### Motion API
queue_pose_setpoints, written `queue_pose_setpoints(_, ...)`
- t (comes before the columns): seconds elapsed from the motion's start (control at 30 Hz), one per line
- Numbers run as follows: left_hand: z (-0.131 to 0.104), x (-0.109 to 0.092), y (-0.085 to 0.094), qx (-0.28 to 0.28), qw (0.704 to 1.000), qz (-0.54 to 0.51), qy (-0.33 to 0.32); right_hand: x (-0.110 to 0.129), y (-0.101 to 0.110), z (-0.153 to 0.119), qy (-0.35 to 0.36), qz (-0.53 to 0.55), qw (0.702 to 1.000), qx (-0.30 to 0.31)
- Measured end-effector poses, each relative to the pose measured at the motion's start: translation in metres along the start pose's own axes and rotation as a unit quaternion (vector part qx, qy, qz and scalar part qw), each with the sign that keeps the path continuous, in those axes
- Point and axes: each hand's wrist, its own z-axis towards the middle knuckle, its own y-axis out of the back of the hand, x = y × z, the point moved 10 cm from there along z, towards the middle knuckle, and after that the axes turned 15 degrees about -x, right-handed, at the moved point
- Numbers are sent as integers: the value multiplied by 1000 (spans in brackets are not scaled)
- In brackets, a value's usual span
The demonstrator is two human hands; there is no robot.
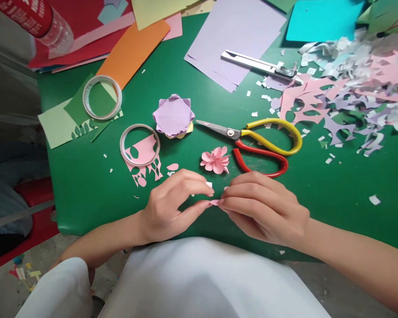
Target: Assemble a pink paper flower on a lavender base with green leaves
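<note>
A small pink paper petal [214, 202] spans the short space between my fingertips, near the table's front edge. My right hand [265, 205] pinches its right end, partly hiding it. Curled in toward it, my left hand [172, 205] has its thumb at the petal's left tip, the index finger slightly above. A small white bit [209, 184] is at my left index fingertip. Just beyond the hands lies a pink paper flower [215, 160]. Behind it are scissors [232, 132] with one yellow and one red handle, blades apart and pointing left. A purple folded-paper piece [173, 115] sits left of them.
Two tape rolls [122, 145] lie at left on cut paper. A box cutter [258, 64] rests across purple sheets [232, 31]. Paper scraps [358, 84] heap at right. A bottle [58, 33] and an orange sheet [132, 53] are at the upper left of the green table [334, 198].
</note>
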Motion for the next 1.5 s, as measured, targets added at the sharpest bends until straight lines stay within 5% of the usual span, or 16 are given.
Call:
queue_pose_setpoints(0.23, -11, 19, -14, 60, 979, -111, 159, 20, 5, 2, 162, -76, 984, -5)
queue_pose_setpoints(0.6, -14, 29, -15, 57, 967, -124, 216, 39, 0, -3, 272, -123, 954, 1)
queue_pose_setpoints(0.9, -9, 15, -12, 39, 993, -53, 96, -11, -13, -4, -44, -11, 998, 37)
queue_pose_setpoints(1.13, -2, 12, -2, 3, 997, -22, 68, -23, -8, -2, -137, 78, 987, 13)
queue_pose_setpoints(1.37, -1, -8, 5, -38, 998, 30, -49, -39, -6, -3, -240, 92, 966, 5)
queue_pose_setpoints(1.5, -2, -3, 1, -28, 999, -17, -10, -45, -11, -12, -298, 110, 948, 19)
